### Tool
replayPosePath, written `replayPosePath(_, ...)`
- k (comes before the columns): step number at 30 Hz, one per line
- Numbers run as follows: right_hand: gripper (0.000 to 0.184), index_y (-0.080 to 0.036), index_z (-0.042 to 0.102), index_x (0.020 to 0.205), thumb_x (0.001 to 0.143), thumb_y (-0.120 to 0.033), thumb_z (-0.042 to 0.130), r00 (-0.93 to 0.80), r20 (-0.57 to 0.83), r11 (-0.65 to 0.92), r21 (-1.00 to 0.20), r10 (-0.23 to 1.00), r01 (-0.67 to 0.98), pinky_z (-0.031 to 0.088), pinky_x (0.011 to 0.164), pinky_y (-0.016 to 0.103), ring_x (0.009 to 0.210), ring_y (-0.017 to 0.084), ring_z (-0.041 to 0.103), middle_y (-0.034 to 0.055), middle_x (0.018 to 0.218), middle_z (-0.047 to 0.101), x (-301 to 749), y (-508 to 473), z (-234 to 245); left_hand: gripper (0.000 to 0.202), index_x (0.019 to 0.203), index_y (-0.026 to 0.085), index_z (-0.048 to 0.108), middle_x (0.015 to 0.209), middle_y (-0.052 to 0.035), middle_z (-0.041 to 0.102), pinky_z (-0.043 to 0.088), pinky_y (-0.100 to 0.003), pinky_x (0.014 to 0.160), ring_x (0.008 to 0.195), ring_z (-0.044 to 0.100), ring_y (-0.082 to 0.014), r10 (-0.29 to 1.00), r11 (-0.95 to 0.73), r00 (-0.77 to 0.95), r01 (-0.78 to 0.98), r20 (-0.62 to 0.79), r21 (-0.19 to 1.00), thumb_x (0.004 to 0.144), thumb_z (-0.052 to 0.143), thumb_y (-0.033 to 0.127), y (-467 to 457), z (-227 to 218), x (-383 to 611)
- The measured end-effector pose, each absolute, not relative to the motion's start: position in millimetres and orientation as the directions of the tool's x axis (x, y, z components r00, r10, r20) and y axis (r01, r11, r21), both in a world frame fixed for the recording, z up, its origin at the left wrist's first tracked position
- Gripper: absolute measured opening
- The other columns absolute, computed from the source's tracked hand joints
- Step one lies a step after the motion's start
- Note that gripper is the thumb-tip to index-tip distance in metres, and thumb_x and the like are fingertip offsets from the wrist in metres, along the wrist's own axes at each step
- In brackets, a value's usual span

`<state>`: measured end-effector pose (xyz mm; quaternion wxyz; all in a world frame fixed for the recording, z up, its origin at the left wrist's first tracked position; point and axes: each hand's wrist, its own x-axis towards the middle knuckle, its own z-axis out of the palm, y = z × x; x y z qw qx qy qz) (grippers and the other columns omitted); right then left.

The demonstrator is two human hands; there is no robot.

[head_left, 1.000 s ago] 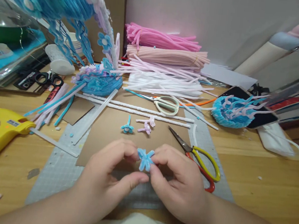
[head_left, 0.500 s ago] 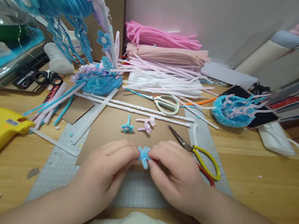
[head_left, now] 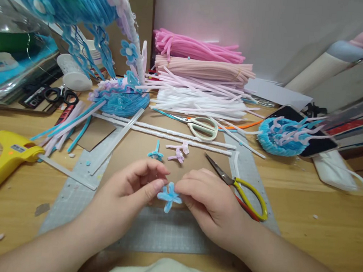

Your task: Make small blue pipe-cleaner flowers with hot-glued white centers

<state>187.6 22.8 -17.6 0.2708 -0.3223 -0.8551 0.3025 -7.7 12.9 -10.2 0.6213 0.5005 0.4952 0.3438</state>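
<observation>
A small light-blue pipe-cleaner flower [head_left: 169, 197] with several looped petals is between my hands, low over the brown cardboard [head_left: 129, 148]. My right hand [head_left: 213, 207] is closed, pinching the flower's right side between thumb and fingertips. My left hand [head_left: 133, 191] curls at the upper left petal, its thumb and fingertips close together there; the exact contact is partly hidden. Just beyond lie a blue flower on a stem [head_left: 155, 154] and two small lilac pipe-cleaner pieces [head_left: 177, 154]. Yellow-and-red-handled scissors [head_left: 228, 179] rest beside my right hand.
A yellow glue gun [head_left: 9, 158] lies left on the wooden table. White-handled scissors [head_left: 203, 127] and white fuzzy rods [head_left: 169, 134] lie beyond the hands. Bundled pink pipe cleaners [head_left: 199, 48] stack at the back. A blue pipe-cleaner piece with tendrils [head_left: 284, 135] sits on a phone [head_left: 323, 145].
The blue flower has turned so its petals spread toward me, and it sits slightly lower and left. My left fingers have loosened and lifted; my right hand keeps its pinch.
</observation>
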Motion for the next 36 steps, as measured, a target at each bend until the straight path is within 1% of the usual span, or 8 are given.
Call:
replayPosePath(2, 0.015, -0.018, 0.055, 0.089, 0.086, -0.007, 0.045, -0.649, 0.248, 0.579, -0.730, 0.719, 0.363, 0.034, 0.068, 0.029, 0.074, 0.014, 0.051, 0.0022, 0.080, 0.059, 186.5, 22.5, -15.7, 0.008, 0.088, 0.020, 0.061, 0.077, 0.0013, 0.060, 0.043, -0.020, 0.062, 0.070, 0.053, -0.0113, 0.882, 0.332, 0.350, 0.014, -0.316, 0.943, 0.083, 0.061, 0.026, 14.8, -9.9, -7.7)
replayPosePath(6, 0.009, -0.017, 0.055, 0.086, 0.086, -0.010, 0.049, -0.618, 0.226, 0.505, -0.800, 0.753, 0.322, 0.036, 0.067, 0.028, 0.071, 0.013, 0.051, 0.0012, 0.077, 0.058, 184.8, 22.3, -12.8, 0.009, 0.086, 0.019, 0.063, 0.077, 0.0009, 0.060, 0.043, -0.021, 0.068, 0.074, 0.053, -0.0116, 0.859, 0.361, 0.402, -0.036, -0.317, 0.932, 0.081, 0.064, 0.027, 13.7, -7.8, -9.9)
replayPosePath(11, 0.010, -0.017, 0.058, 0.086, 0.086, -0.012, 0.049, -0.578, 0.242, 0.462, -0.845, 0.779, 0.269, 0.038, 0.066, 0.026, 0.068, 0.012, 0.051, 0.0014, 0.075, 0.058, 184.2, 21.9, -11.1, 0.027, 0.093, 0.023, 0.058, 0.085, 0.0014, 0.058, 0.043, -0.024, 0.072, 0.082, 0.052, -0.0142, 0.847, 0.341, 0.444, -0.036, -0.291, 0.939, 0.071, 0.074, 0.023, 10.2, -7.5, -10.6)
replayPosePath(17, 0.009, -0.016, 0.058, 0.079, 0.082, -0.011, 0.052, -0.550, 0.304, 0.523, -0.799, 0.778, 0.298, 0.036, 0.064, 0.027, 0.062, 0.011, 0.052, -0.0002, 0.068, 0.057, 182.8, 18.4, -10.0, 0.024, 0.081, 0.020, 0.053, 0.078, 0.0031, 0.054, 0.042, -0.024, 0.069, 0.076, 0.051, -0.0123, 0.853, 0.302, 0.443, 0.016, -0.277, 0.953, 0.070, 0.074, 0.021, 9.9, -8.6, -7.4)
replayPosePath(23, 0.009, -0.016, 0.059, 0.080, 0.083, -0.011, 0.052, -0.535, 0.305, 0.528, -0.783, 0.787, 0.329, 0.036, 0.064, 0.028, 0.062, 0.011, 0.052, -0.0002, 0.068, 0.058, 182.1, 19.3, -10.4, 0.024, 0.070, 0.019, 0.051, 0.076, 0.0043, 0.052, 0.043, -0.022, 0.068, 0.072, 0.050, -0.0100, 0.887, 0.268, 0.408, -0.071, -0.218, 0.961, 0.069, 0.074, 0.014, 10.0, -10.7, -6.7)
replayPosePath(27, 0.011, -0.017, 0.060, 0.087, 0.085, -0.010, 0.051, -0.560, 0.349, 0.583, -0.750, 0.751, 0.314, 0.037, 0.065, 0.028, 0.067, 0.012, 0.053, 0.0007, 0.072, 0.060, 184.5, 21.6, -13.2, 0.024, 0.078, 0.019, 0.053, 0.076, 0.0044, 0.054, 0.043, -0.020, 0.063, 0.070, 0.051, -0.0090, 0.881, 0.332, 0.386, -0.095, -0.273, 0.938, 0.070, 0.075, 0.021, 11.4, -12.6, -6.6)
replayPosePath(31, 0.016, -0.019, 0.059, 0.096, 0.086, -0.009, 0.050, -0.566, 0.441, 0.685, -0.642, 0.697, 0.344, 0.038, 0.069, 0.031, 0.075, 0.015, 0.054, 0.0032, 0.083, 0.064, 189.1, 21.3, -16.8, 0.021, 0.089, 0.018, 0.057, 0.070, 0.0029, 0.058, 0.046, -0.021, 0.061, 0.065, 0.055, -0.0098, 0.832, 0.437, 0.424, -0.104, -0.357, 0.894, 0.077, 0.069, 0.030, 14.0, -12.2, -7.0)
replayPosePath(36, 0.015, -0.016, 0.059, 0.097, 0.085, -0.009, 0.053, -0.591, 0.456, 0.731, -0.559, 0.665, 0.392, 0.038, 0.068, 0.032, 0.075, 0.016, 0.053, 0.0044, 0.084, 0.065, 189.1, 20.3, -17.5, 0.020, 0.085, 0.017, 0.061, 0.071, 0.0016, 0.064, 0.049, -0.021, 0.065, 0.066, 0.060, -0.0102, 0.823, 0.509, 0.391, -0.189, -0.411, 0.840, 0.072, 0.074, 0.026, 14.8, -10.7, -5.5)
